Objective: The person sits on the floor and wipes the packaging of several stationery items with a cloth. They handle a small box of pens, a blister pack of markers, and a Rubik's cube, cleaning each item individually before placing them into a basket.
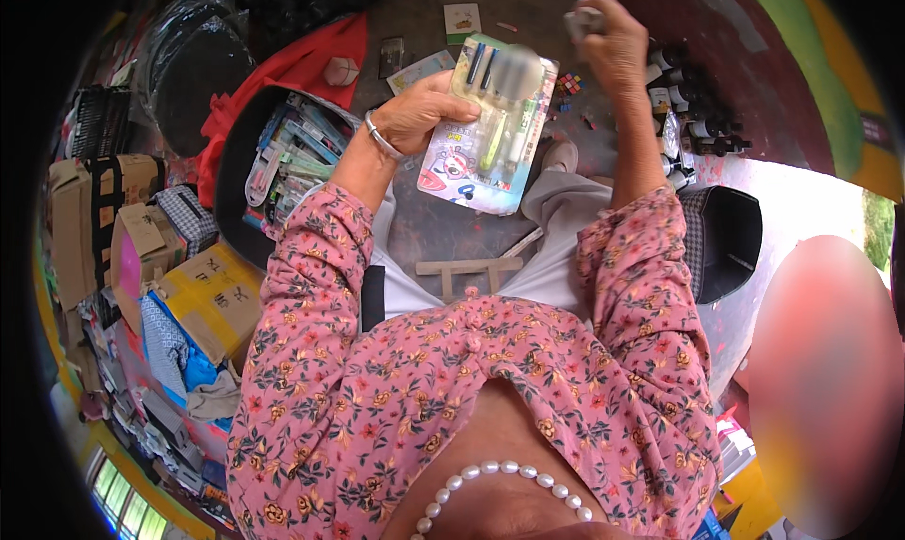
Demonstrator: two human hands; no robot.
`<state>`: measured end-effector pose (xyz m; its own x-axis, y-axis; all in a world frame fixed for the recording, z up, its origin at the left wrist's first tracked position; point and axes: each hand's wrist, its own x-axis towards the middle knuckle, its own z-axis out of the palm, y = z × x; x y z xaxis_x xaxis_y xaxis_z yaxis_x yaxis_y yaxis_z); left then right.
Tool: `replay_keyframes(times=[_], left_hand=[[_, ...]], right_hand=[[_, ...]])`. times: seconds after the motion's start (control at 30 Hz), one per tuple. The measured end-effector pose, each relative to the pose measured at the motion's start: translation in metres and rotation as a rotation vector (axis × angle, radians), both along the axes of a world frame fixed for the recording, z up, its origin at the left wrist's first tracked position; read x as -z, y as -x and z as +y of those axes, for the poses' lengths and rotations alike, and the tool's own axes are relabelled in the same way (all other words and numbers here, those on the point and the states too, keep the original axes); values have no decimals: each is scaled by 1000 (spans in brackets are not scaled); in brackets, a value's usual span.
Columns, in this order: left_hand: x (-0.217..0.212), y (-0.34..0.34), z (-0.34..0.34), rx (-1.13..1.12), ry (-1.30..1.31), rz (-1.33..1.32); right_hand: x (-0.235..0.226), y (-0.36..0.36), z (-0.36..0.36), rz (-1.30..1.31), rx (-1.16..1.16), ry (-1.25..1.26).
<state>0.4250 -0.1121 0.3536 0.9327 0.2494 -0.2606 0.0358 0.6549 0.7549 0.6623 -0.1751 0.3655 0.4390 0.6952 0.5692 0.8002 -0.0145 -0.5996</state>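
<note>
My left hand (412, 114) grips a carded blister pack (451, 168) by its left edge, thumb across the front. Pen-like items, dark blue, green and white, show under its clear plastic, and part of its upper front is blurred. Up and to the right, apart from the pack, my right hand (620, 55) is closed on a small whitish-grey thing (583, 22) whose kind I cannot make out. On my left stands a black tub (229, 201) holding many similar packs (304, 144).
Cardboard boxes (212, 300) and a red cloth (283, 67) lie to the left. A colourful puzzle cube (569, 85) and small cards (461, 19) lie on the floor ahead. Dark bottles (693, 102) and a black bin (740, 238) stand at right, near a blurred shape.
</note>
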Motion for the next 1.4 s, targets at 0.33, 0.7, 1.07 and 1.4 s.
replay_keyframes(times=[0.33, 0.7, 1.07, 1.4], left_hand=[[14, 1, 9, -35, -31, -7], [6, 4, 13, -85, -50, -48], [17, -3, 21, -316, -184, -20], [21, -4, 23, -482, -83, -125]], right_hand=[[-15, 62, -29, -135, -661, 413], [-11, 4, -17, 711, -143, -317], [-13, 86, -2, 197, -525, 13], [-3, 115, -9, 143, -319, -42]])
